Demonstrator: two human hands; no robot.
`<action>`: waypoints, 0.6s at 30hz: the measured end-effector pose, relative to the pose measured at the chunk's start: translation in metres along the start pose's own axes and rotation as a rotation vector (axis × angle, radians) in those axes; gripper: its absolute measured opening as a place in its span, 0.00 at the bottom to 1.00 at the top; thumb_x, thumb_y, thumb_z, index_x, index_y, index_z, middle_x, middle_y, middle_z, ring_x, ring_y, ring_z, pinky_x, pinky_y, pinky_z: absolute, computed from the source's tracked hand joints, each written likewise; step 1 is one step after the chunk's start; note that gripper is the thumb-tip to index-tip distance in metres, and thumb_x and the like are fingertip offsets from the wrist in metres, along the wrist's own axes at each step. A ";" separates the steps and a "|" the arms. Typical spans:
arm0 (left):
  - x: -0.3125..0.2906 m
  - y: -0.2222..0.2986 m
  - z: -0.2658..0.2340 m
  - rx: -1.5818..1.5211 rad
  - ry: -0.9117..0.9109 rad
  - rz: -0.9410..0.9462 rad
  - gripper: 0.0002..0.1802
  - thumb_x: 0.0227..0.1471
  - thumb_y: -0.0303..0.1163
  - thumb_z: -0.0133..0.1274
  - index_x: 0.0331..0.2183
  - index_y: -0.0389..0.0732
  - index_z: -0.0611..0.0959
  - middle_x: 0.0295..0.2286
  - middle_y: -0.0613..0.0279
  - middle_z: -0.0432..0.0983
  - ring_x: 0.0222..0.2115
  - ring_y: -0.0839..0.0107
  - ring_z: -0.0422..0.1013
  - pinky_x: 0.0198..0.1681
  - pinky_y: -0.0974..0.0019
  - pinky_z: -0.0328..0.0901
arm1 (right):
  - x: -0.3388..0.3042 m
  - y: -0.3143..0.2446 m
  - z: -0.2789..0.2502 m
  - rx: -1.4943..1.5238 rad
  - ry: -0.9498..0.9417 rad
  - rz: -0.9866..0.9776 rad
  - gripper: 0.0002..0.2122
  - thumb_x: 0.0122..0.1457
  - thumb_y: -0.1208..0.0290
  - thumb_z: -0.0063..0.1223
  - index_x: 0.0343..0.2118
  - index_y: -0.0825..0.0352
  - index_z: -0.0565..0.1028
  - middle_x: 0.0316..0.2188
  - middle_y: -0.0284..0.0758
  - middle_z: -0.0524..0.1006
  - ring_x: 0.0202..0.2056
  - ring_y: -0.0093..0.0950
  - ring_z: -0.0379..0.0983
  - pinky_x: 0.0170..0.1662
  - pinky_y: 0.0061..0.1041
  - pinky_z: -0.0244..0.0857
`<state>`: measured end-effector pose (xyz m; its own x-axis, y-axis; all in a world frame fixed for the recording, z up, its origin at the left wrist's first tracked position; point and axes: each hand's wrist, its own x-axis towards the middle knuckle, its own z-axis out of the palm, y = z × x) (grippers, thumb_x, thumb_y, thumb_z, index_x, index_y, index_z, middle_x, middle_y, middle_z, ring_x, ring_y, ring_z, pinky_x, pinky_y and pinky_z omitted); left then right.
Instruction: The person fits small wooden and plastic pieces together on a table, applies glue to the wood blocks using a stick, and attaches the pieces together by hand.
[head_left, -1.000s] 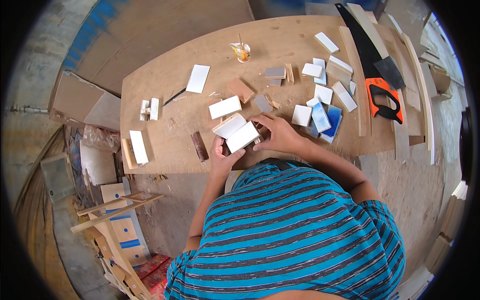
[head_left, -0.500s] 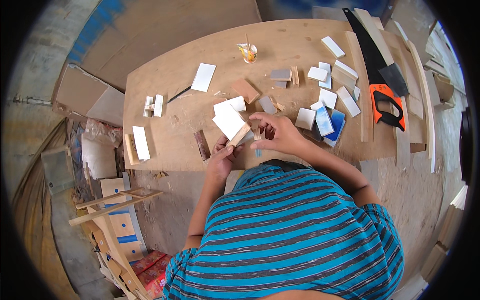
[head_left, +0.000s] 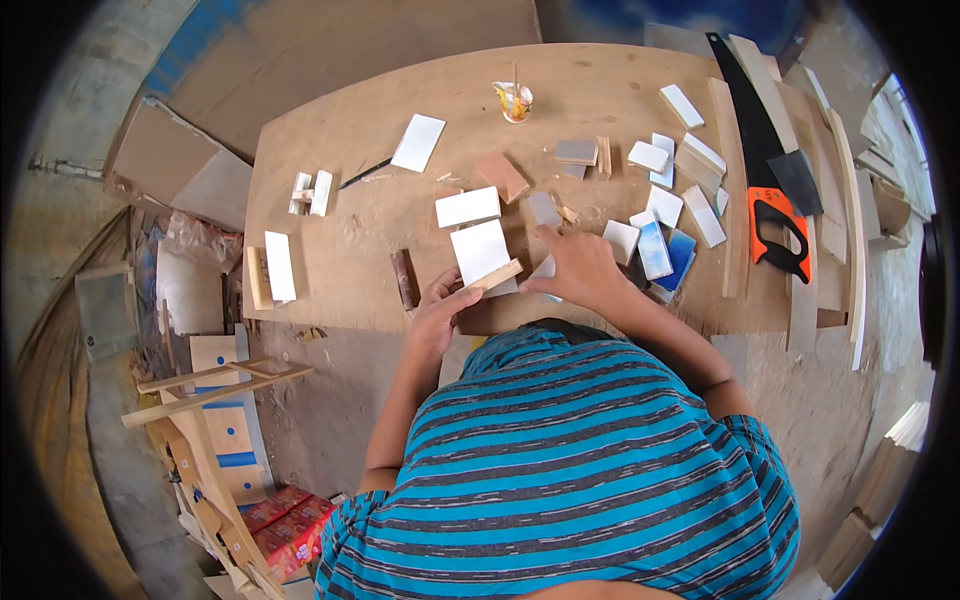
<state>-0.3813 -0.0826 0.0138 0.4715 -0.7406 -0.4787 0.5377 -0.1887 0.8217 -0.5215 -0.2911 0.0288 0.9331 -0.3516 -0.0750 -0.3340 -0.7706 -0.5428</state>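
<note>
My left hand [head_left: 437, 312] is closed on a white-faced wooden block [head_left: 482, 250], thumb at the bare wood edge facing me. My right hand [head_left: 583, 268] is just right of it, thumb and forefinger curled around a small pale piece [head_left: 543, 270], whose kind I cannot make out. Beyond the held block lies another white block [head_left: 467, 208]. A dark brown stick-like piece [head_left: 404, 280] lies left of my left hand. Near my right hand are a grey block [head_left: 543, 209] and a white block [head_left: 621, 240].
A handsaw with an orange handle [head_left: 780, 235] lies at the right beside long wood strips [head_left: 728, 190]. White and blue blocks [head_left: 655, 250] cluster before it. A small cup [head_left: 514, 103] holds a stick. Left are a black pencil-like stick [head_left: 366, 173] and a white card-like piece [head_left: 418, 143].
The held white block has turned squarer to me, its wood edge tilting less. My right hand has shifted slightly right, away from it. The whole view has shifted slightly.
</note>
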 end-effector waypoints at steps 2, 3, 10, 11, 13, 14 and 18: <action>-0.002 -0.002 0.001 -0.071 0.006 -0.018 0.35 0.44 0.33 0.62 0.52 0.31 0.69 0.45 0.56 0.73 0.43 0.70 0.71 0.49 0.70 0.63 | -0.004 0.003 -0.002 -0.006 -0.037 -0.012 0.36 0.38 0.46 0.65 0.48 0.65 0.69 0.31 0.46 0.76 0.35 0.45 0.75 0.35 0.42 0.67; -0.004 -0.003 0.001 -0.135 0.004 -0.039 0.35 0.44 0.34 0.61 0.52 0.31 0.69 0.45 0.56 0.73 0.43 0.69 0.71 0.49 0.69 0.65 | -0.007 0.004 -0.005 0.000 -0.020 -0.047 0.36 0.39 0.47 0.65 0.49 0.65 0.69 0.36 0.46 0.75 0.38 0.44 0.74 0.36 0.41 0.67; -0.010 0.005 0.013 -0.292 -0.106 -0.085 0.39 0.44 0.38 0.62 0.54 0.33 0.66 0.45 0.55 0.72 0.45 0.66 0.71 0.49 0.65 0.69 | -0.011 -0.023 -0.036 0.481 0.187 -0.337 0.29 0.42 0.62 0.67 0.50 0.62 0.71 0.43 0.39 0.74 0.41 0.41 0.72 0.43 0.34 0.68; -0.012 0.009 0.018 -0.244 -0.097 -0.060 0.39 0.43 0.38 0.63 0.54 0.33 0.66 0.45 0.55 0.72 0.45 0.67 0.71 0.49 0.64 0.68 | -0.009 -0.023 -0.035 0.478 0.185 -0.339 0.29 0.42 0.62 0.67 0.50 0.62 0.71 0.43 0.39 0.74 0.41 0.41 0.72 0.43 0.34 0.68; -0.016 0.018 0.029 -0.200 -0.087 -0.026 0.39 0.42 0.37 0.64 0.54 0.34 0.67 0.45 0.56 0.71 0.45 0.67 0.70 0.50 0.64 0.67 | -0.003 -0.022 -0.034 0.320 0.202 -0.460 0.22 0.42 0.72 0.64 0.45 0.63 0.75 0.39 0.38 0.76 0.39 0.40 0.72 0.41 0.33 0.68; -0.018 0.024 0.035 -0.169 -0.086 0.008 0.39 0.42 0.37 0.64 0.53 0.34 0.67 0.45 0.56 0.71 0.45 0.68 0.70 0.51 0.63 0.67 | -0.004 -0.028 -0.039 0.337 0.252 -0.451 0.18 0.41 0.76 0.63 0.39 0.64 0.77 0.35 0.38 0.76 0.37 0.39 0.72 0.39 0.32 0.68; -0.029 0.037 0.046 0.004 -0.099 0.204 0.40 0.45 0.43 0.62 0.54 0.34 0.65 0.47 0.55 0.69 0.47 0.67 0.69 0.53 0.61 0.65 | -0.012 -0.029 -0.048 0.345 0.256 -0.478 0.18 0.39 0.79 0.63 0.38 0.65 0.77 0.35 0.37 0.76 0.36 0.39 0.71 0.38 0.31 0.67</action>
<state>-0.4078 -0.0978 0.0726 0.4991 -0.8236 -0.2695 0.4354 -0.0306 0.8997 -0.5295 -0.2904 0.0854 0.8928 -0.1605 0.4208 0.2125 -0.6737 -0.7078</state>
